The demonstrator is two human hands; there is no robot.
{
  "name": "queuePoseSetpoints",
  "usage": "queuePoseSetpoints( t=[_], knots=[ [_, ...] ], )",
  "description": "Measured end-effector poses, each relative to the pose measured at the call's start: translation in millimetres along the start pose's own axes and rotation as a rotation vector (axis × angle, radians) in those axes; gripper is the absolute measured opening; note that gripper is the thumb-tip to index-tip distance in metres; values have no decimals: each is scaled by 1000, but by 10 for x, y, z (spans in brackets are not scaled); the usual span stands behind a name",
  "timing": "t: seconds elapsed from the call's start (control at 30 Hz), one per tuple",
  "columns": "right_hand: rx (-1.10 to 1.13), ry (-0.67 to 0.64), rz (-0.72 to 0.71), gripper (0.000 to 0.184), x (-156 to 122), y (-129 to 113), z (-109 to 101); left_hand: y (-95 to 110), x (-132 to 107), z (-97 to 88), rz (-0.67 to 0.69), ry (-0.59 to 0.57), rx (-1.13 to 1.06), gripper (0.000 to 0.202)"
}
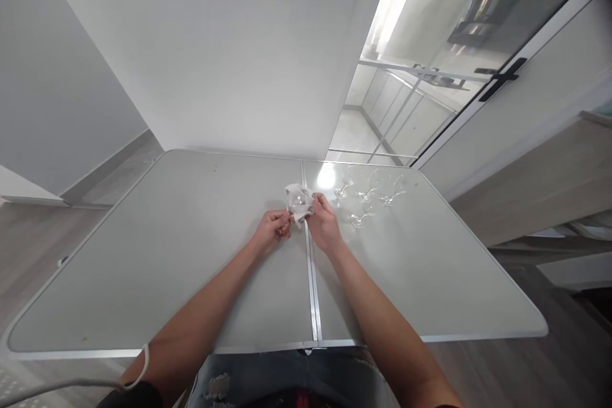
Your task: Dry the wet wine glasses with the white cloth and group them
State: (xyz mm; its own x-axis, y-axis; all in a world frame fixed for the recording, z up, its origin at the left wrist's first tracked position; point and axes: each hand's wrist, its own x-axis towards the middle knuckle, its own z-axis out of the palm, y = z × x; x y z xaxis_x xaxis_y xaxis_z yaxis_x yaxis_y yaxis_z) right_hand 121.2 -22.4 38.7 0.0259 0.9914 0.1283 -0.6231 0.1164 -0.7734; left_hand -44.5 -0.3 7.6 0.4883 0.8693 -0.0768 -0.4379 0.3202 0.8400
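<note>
Over the table's middle seam, both my hands hold a clear glass [300, 200] with a white cloth [292, 190] wrapped around it. My left hand [273, 229] is closed, its fingers pinching the cloth at the lower left of the glass. From the right side, my right hand [325, 223] grips the glass through the cloth, thumb and fingers closed around it. The cloth and fingers hide the lower part of this glass. To the right of my right hand stand several clear stemmed glasses [357, 220], their outlines faint against the tabletop.
The light grey folding table [143, 268] has a metal rim and a metal seam [313, 306] down its middle. A white wall [239, 57] rises behind it. At the right back is a glass-paned door [406, 95] with a black handle [502, 80]. A white cable [86, 384] crosses my left forearm.
</note>
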Motion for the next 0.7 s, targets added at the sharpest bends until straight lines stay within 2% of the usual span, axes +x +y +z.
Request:
queuePoseSetpoints(
  t=[0.07,0.13,0.27,0.37,0.43,0.5,0.6,0.63,0.7],
  knots=[
    [32,-32,52,20,-37,15,43,-34,-9,8,-108,-84,-35,38],
    [76,-31,77,32,-50,2,37,-43,-12,-12,-198,-157,-101,37],
    [128,-62,117,48,-9,31,-34,-37,-2,-60,-241,-169,-152,35],
    [83,-68,124,34,40,98,-56,-43,2,-57,-242,-169,-119,35],
    [52,-7,-9,23,55,108,-53,-48,0,-39,-213,-156,-91,35],
    [-22,65,-189,23,43,68,-54,-54,-3,-17,-169,-118,-52,35],
    [-349,99,-405,31,-12,-52,-88,-68,2,4,-99,-34,56,37],
    [-507,55,-467,32,-29,-95,-109,-74,6,5,-67,1,117,38],
    [-834,-170,-557,31,-40,-171,-155,-84,13,0,11,81,302,40]
  ],
)
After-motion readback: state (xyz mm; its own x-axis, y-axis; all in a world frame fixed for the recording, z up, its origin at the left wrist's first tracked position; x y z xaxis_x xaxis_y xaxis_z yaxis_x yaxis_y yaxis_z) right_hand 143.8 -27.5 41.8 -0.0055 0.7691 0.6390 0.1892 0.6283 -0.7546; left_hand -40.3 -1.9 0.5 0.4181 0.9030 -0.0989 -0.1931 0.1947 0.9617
